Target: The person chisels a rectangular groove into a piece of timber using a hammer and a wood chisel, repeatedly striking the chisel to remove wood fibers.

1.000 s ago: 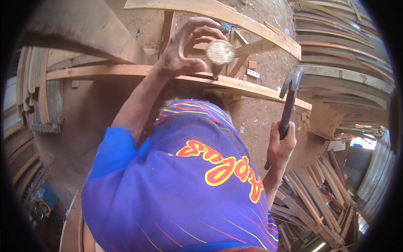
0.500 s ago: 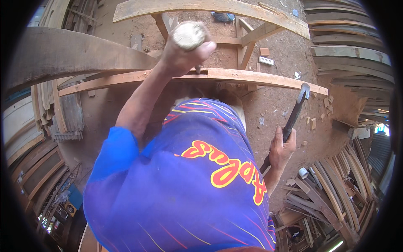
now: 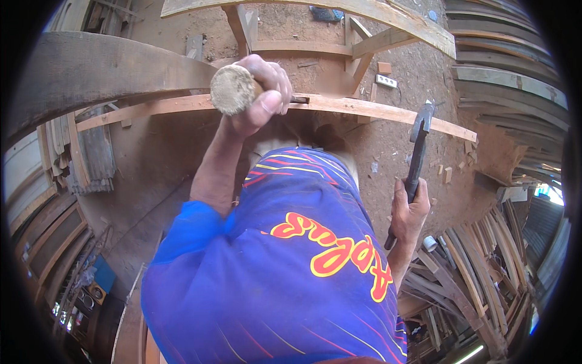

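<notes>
My left hand (image 3: 262, 91) is wrapped round the thick wooden handle of a chisel (image 3: 233, 90), whose frayed, pale butt end faces up. The handle leans to the left, and its metal tip reaches a dark rectangular slot (image 3: 301, 100) cut in a long, narrow wooden beam (image 3: 376, 109). Most of the blade is hidden by my fingers. To the right, my right hand (image 3: 410, 212) grips the dark shaft of a hammer (image 3: 418, 155). The hammer's worn metal head is raised near the beam's right end, apart from the chisel.
A wide dark plank (image 3: 121, 68) juts in from the left. Beyond the beam stands a wooden frame (image 3: 303, 47) with braced legs. A white power strip (image 3: 386, 80) lies on the dirt floor. Timber stacks (image 3: 503, 73) line the right side; wood offcuts (image 3: 447, 175) are scattered near them.
My left hand has tipped the chisel handle to the left and lower, so the slot shows more. My right hand holds the hammer slightly farther left and higher.
</notes>
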A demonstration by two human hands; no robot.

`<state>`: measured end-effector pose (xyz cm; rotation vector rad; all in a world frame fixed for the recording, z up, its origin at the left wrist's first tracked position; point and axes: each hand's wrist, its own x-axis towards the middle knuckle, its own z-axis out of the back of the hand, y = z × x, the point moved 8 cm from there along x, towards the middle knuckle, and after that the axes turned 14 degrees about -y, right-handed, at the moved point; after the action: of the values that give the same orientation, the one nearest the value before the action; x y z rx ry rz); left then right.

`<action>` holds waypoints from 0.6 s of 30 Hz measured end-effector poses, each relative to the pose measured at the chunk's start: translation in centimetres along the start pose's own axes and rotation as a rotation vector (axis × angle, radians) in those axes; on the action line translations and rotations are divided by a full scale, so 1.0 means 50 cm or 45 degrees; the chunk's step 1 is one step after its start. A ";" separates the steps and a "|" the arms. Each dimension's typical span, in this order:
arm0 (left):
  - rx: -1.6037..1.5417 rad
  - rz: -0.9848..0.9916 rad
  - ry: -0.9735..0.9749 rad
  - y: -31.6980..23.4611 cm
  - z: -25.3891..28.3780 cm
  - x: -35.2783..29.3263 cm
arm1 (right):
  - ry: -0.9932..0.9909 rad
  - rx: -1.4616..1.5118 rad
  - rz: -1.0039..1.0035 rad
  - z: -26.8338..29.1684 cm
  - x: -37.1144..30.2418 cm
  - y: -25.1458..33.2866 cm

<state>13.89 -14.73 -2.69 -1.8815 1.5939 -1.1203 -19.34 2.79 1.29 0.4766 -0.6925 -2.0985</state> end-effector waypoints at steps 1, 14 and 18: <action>-0.004 0.004 0.005 0.008 0.008 -0.002 | -0.005 -0.001 -0.005 -0.003 -0.002 0.009; -0.196 0.009 -0.159 0.071 0.038 -0.033 | 0.113 -0.117 0.560 -0.035 -0.020 0.286; -0.057 -0.042 -0.118 0.088 0.051 -0.026 | 0.139 -0.157 0.689 -0.047 -0.024 0.363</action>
<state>13.25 -15.02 -7.88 -1.9654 1.5548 -1.0033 -6.31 -5.70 10.99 0.2910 -0.5496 -1.5819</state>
